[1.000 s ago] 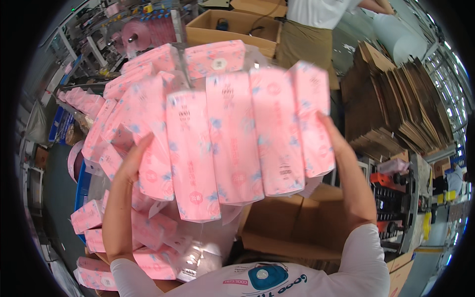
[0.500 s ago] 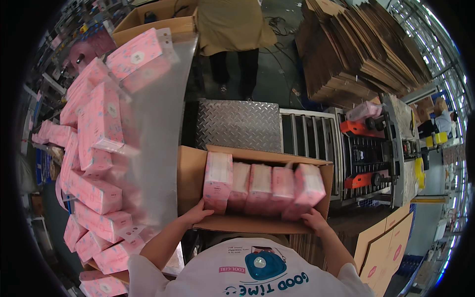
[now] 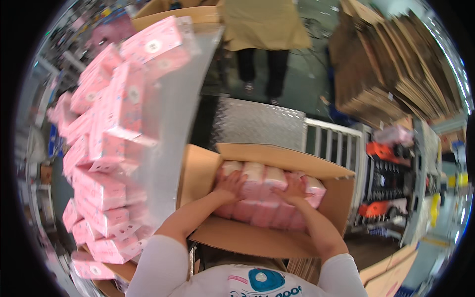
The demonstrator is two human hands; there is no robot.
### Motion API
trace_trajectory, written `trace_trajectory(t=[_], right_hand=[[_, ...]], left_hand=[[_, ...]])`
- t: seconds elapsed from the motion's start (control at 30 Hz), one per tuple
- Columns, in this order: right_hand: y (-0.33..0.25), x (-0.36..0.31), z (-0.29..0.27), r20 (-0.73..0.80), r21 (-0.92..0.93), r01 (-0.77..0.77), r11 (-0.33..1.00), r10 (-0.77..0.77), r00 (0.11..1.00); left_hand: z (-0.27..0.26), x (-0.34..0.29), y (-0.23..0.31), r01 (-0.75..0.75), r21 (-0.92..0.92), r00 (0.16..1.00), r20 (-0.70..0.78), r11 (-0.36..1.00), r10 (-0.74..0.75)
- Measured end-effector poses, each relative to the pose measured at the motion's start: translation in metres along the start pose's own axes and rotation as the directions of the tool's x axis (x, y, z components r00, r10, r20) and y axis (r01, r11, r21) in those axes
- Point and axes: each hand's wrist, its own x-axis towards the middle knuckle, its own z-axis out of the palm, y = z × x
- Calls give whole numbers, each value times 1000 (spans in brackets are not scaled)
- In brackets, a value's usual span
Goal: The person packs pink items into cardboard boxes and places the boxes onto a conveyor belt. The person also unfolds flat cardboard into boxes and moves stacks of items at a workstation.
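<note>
In front of me stands an open cardboard box (image 3: 264,240) with a row of pink-and-white tissue packs (image 3: 257,214) inside. My left hand (image 3: 230,188) lies with its fingers spread on the packs at the left end of the row. Toward the right end, my right hand (image 3: 294,190) rests on the packs, fingers also apart. Neither hand is wrapped round a pack. Both palms hide parts of the packs beneath them.
More pink packs (image 3: 126,99) lie heaped on a grey metal table (image 3: 173,106) to my left. Beyond the box are a tread-plate platform (image 3: 262,119) and a roller conveyor (image 3: 329,141). Flattened cartons (image 3: 391,74) are stacked far right. A person (image 3: 264,27) stands ahead.
Both hands have moved from the box's near edge in onto the packs. The packs sit lower and closer together in the box. The whole view has shifted and tilted slightly.
</note>
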Motion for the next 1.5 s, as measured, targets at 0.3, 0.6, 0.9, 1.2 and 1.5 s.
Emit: trace_trajectory(t=[0.3,0.6,0.9,1.2,1.5], right_hand=[[71,71,89,-100,-100,469,877,-478,873],[-166,-60,-58,304,268,711,650,-758,577],[-553,-81,-109,-216,-275,809,520,-853,475],[-652,-33,-131,-148,-534,653,537,-820,553],[-576,-52,-120,-25,-603,754,262,-951,310]], left_hand=[[23,-7,26,152,-620,976,218,770,-18],[-224,-343,-163,393,-673,587,-341,626,-735],[-150,-371,-173,324,64,900,-329,944,-286],[-165,-345,-220,-133,115,918,-359,984,166],[-164,-385,-235,223,52,852,-496,973,-169]])
